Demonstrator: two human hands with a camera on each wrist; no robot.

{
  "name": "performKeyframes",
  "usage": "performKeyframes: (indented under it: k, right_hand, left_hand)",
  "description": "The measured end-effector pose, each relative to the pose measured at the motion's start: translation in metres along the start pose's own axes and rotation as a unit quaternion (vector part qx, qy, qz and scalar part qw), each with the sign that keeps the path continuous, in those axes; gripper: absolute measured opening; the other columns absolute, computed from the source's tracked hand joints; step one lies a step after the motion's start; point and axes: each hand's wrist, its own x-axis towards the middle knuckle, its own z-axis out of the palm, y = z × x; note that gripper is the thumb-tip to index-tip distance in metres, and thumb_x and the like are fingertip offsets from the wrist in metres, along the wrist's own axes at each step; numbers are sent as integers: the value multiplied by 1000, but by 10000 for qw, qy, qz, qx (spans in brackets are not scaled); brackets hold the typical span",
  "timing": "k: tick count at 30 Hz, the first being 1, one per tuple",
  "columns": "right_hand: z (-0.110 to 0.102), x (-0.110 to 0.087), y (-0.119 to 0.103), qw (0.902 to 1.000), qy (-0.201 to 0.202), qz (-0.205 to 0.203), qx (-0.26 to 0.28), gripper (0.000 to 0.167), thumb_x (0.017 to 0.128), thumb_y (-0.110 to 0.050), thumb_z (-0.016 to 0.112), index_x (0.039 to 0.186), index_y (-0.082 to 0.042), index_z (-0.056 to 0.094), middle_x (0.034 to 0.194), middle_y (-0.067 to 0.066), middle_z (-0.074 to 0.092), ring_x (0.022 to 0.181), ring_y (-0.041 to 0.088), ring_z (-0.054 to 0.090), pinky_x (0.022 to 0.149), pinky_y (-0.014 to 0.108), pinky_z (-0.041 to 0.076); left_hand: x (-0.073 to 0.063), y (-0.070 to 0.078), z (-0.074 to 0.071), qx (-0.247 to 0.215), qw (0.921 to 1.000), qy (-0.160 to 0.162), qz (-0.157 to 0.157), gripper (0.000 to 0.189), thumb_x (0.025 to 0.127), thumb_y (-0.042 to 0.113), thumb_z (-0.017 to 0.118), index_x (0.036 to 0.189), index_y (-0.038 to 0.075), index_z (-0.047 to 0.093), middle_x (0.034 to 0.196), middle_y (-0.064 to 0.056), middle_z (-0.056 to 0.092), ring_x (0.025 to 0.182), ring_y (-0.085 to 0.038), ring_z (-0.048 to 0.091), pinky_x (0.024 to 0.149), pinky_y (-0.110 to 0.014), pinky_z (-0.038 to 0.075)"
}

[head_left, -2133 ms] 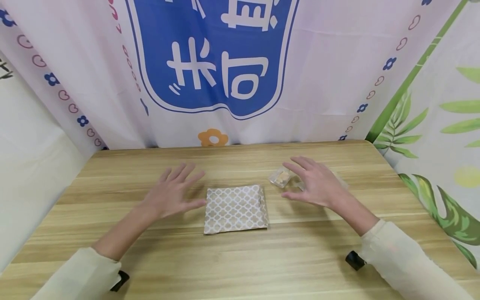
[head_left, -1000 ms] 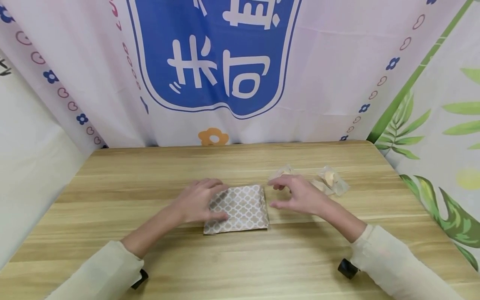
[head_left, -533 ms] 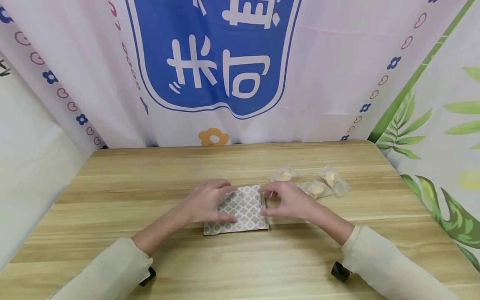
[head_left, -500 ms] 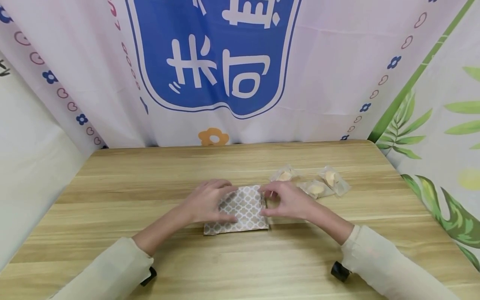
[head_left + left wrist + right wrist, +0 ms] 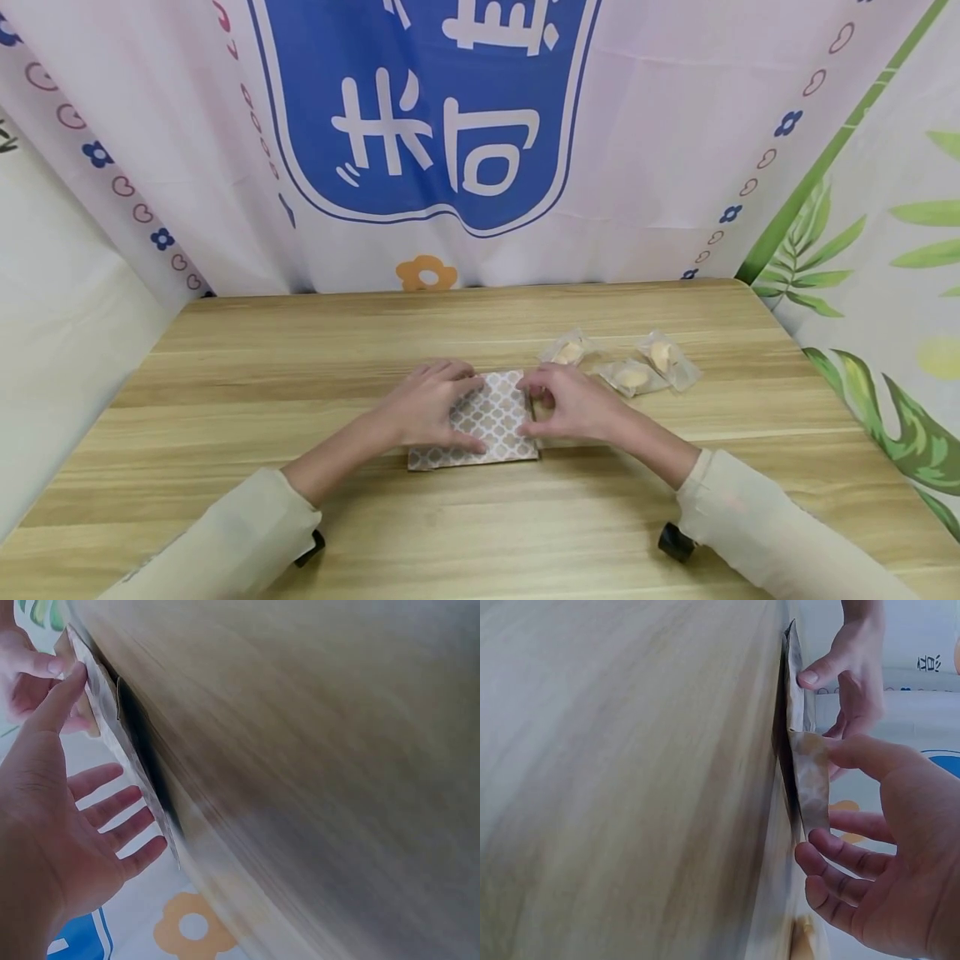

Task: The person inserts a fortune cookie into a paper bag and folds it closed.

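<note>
A flat folded paper bag [image 5: 495, 421] with a beige-and-white lattice print lies mid-table. My left hand [image 5: 431, 408] is over its left part, thumb and fingers spread, the fingers fairly straight in the left wrist view. At the bag's right end, my right hand [image 5: 577, 408] holds the folded flap between thumb and curled fingers. Seen from the right wrist, this flap [image 5: 810, 780] stands up off the bag, with the thumb at one end and fingertips at the other. The bag's left portion is partly hidden under the left hand.
Several clear packets with pale pieces inside, one packet [image 5: 632, 377] among them, lie right of the bag, just beyond the right hand. A printed curtain [image 5: 637, 167] hangs at the back edge of the wooden table [image 5: 450, 533].
Both hands have come inward from either side of the bag. The left hand has moved over the bag; the right has left the packets and taken hold of the flap.
</note>
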Motion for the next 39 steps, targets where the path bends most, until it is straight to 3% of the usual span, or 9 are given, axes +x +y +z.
performKeyframes:
  k: [8, 15, 24, 39]
  right_hand:
    - [-4, -5, 1, 9988, -145, 450, 131, 53, 78, -21, 89, 125, -3, 71, 93, -3, 64, 81, 14, 59, 70, 26, 52]
    - [-3, -7, 5, 9987, -171, 466, 68, 56, 79, -23, 89, 127, -2, 70, 93, -4, 62, 81, 13, 59, 71, 27, 51]
    - [-3, -6, 5, 9983, -268, 502, 91, 53, 79, -23, 91, 123, -3, 72, 91, -3, 61, 80, 13, 57, 70, 27, 49]
    - [2, -4, 6, 9974, -250, 681, 9, 56, 76, -25, 92, 123, -3, 72, 86, -5, 59, 72, 9, 51, 65, 26, 46]
  left_hand:
    - [-2, -3, 1, -31, 10000, -48, 28, 102, 72, 71, 82, 147, 7, 58, 149, -15, 54, 138, -36, 48, 114, -61, 40]
    - [-4, -5, -1, -68, 9999, -116, 106, 106, 68, 72, 83, 148, 7, 56, 151, -16, 51, 139, -38, 48, 114, -60, 41]
    - [-12, -11, -3, -305, 9990, -313, 22, 119, 67, 69, 87, 152, -3, 47, 158, -22, 43, 145, -40, 43, 115, -54, 41]
    - [-11, -17, 1, -212, 9997, -90, 20, 121, 63, 69, 89, 149, -6, 49, 152, -21, 48, 140, -38, 46, 117, -53, 40]
